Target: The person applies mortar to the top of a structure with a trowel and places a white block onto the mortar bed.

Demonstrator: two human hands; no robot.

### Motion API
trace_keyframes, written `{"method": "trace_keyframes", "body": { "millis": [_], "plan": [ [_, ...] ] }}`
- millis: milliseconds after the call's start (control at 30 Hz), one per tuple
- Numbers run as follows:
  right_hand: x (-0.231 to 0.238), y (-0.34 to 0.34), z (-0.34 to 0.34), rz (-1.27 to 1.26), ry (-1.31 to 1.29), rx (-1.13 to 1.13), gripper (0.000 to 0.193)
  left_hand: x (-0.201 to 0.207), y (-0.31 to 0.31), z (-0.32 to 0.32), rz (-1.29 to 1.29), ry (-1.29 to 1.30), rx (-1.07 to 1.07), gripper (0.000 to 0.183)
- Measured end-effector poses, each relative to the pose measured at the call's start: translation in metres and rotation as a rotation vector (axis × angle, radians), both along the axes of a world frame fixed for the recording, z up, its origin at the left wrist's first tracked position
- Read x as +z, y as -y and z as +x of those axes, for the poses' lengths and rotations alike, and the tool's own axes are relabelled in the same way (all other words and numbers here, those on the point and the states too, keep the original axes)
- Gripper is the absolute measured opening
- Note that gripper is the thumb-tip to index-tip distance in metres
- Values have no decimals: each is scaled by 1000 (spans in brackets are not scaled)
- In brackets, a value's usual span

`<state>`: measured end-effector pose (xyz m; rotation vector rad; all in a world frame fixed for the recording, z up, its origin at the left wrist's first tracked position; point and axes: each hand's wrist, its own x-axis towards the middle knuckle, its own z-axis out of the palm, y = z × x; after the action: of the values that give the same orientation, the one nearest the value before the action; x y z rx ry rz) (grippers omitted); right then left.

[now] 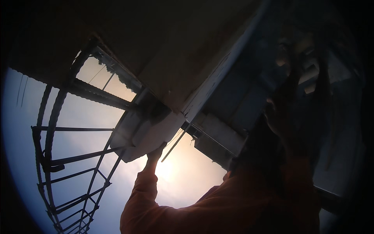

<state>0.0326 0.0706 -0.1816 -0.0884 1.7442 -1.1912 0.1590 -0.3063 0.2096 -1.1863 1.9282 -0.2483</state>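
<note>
From the lower edge my left arm, in an orange sleeve, reaches up against the bright sky. My left hand (155, 151) is at the lower edge of a pale, block-like piece (150, 134); its fingers are mostly hidden in silhouette. To the right my other orange sleeve goes up into deep shadow. There my right hand (277, 117) shows dimly beside a dark, smooth surface (249, 93). What it holds, if anything, is too dark to make out. Faint arm-like shapes above it may be a reflection.
A frame of dark bars and rods (78, 171) curves along the left. A large dark panel (148, 43) with a pale edge (230, 58) spans the top. Near the middle a thin rod (173, 145) slants down beside a boxy ledge (212, 148). Low sun glares below.
</note>
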Motion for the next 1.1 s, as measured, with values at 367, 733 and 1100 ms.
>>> {"method": "trace_keyframes", "body": {
  "millis": [367, 733, 1100],
  "plan": [
    [-6, 10, -33, -28, -164, -30, 30, -3, 4, -5, 60, 21, 9, 31],
    [-7, -10, -46, 96, 22, 182, 29, 3, 8, 9, 107, -56, -92, 66],
    [110, -36, -103, 74, -272, -42, 25, -1, -10, -17, -29, -284, 17, 109]
  ]
}}
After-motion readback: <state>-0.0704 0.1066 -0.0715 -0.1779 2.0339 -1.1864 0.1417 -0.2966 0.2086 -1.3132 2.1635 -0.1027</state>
